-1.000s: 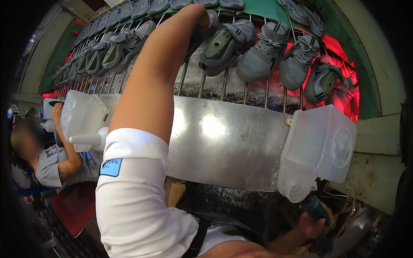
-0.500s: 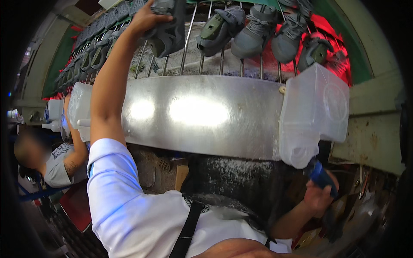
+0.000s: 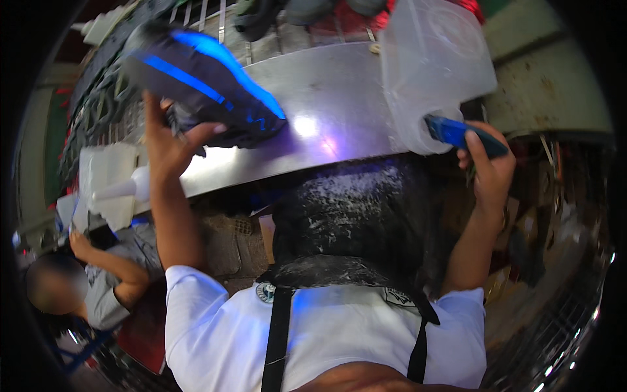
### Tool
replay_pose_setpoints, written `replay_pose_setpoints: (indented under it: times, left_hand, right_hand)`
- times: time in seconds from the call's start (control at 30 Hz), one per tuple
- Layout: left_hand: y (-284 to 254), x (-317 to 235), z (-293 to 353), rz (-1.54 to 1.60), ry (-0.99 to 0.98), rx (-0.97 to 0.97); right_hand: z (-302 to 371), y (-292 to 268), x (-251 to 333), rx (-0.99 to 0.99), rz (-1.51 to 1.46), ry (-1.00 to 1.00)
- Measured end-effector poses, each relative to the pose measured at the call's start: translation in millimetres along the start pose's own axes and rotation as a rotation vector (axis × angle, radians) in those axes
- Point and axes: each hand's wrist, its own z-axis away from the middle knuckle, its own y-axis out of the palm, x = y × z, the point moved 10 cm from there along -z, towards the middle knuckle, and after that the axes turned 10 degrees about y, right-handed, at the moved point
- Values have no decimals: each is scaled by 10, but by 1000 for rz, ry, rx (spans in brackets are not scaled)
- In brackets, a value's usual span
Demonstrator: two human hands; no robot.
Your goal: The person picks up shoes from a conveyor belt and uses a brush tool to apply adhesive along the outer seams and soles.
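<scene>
My left hand point(image 3: 168, 145) is closed around a dark grey shoe point(image 3: 196, 98), held tilted above the metal work surface. Two bands on the shoe glow bright blue, and its toe end is blurred. At the right, my right hand point(image 3: 491, 162) grips a blue-handled brush point(image 3: 457, 133). The brush's front end is at the round mouth of a translucent plastic container point(image 3: 444, 55); its tip is partly hidden there.
The shiny metal plate point(image 3: 326, 85) spans the front of a rack of metal bars point(image 3: 222, 19). More grey shoes point(image 3: 310, 9) lie on the rack. A white squeeze bottle point(image 3: 130, 186) stands at the left, beyond it a co-worker's arm point(image 3: 111, 258). My black apron point(image 3: 339, 222) hangs below.
My left hand has brought the shoe down from the rack, toward me and left. My right hand has raised the brush to the container's mouth. The view has shifted.
</scene>
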Motion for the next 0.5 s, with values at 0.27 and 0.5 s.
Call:
replay_pose_setpoints:
  times: [0.27,0.5]
  left_hand:
    - [124,-838,-362,401,136,5]
    - [483,-562,15,-453,138,326]
  right_hand:
    - [72,412,358,152,469,-354]
    - [-83,195,80,98,279,-106]
